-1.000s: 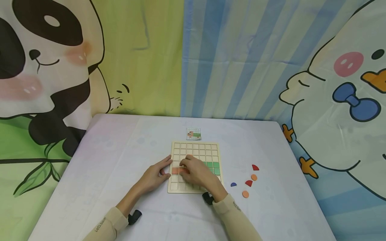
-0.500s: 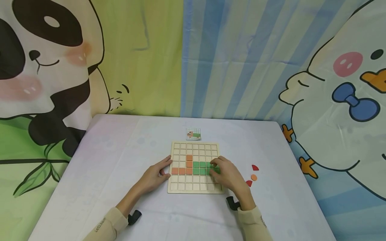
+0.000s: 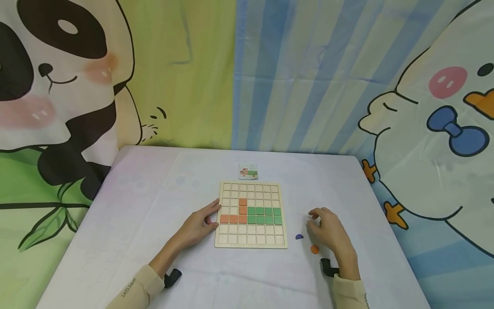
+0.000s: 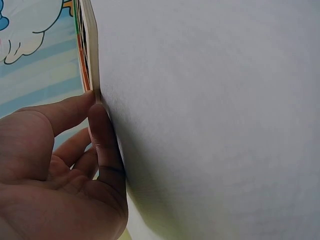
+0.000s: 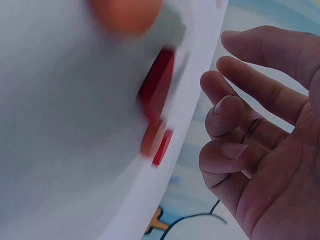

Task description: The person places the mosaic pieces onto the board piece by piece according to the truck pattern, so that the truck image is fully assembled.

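A wooden grid board [image 3: 284, 240] lies on the white table, with orange squares [image 3: 242, 210] and green squares [image 3: 264, 216] set in its cells. My left hand [image 3: 197, 227] touches the board's left edge with thumb and fingertips; the left wrist view has both right at the board's edge [image 4: 93, 50]. My right hand [image 3: 333, 231] is over the loose pieces on the right, fingers bent loosely with nothing between them. Near it are an orange disc [image 3: 314, 249] and a blue half-disc [image 3: 299, 237]. Red wedges [image 5: 157, 82] and another orange disc [image 5: 151, 137] show in the right wrist view, hidden in the head view.
Behind the board lies a small picture card [image 3: 248, 171] with a grid pattern. The white tabletop [image 3: 181, 171] extends on both sides of the board. Cartoon-printed curtains [image 3: 301, 77] hang past its far edge.
My right hand has moved from the board's middle, across its right side, to the loose pieces, uncovering the orange and green squares. The left hand has stayed at the board's edge.
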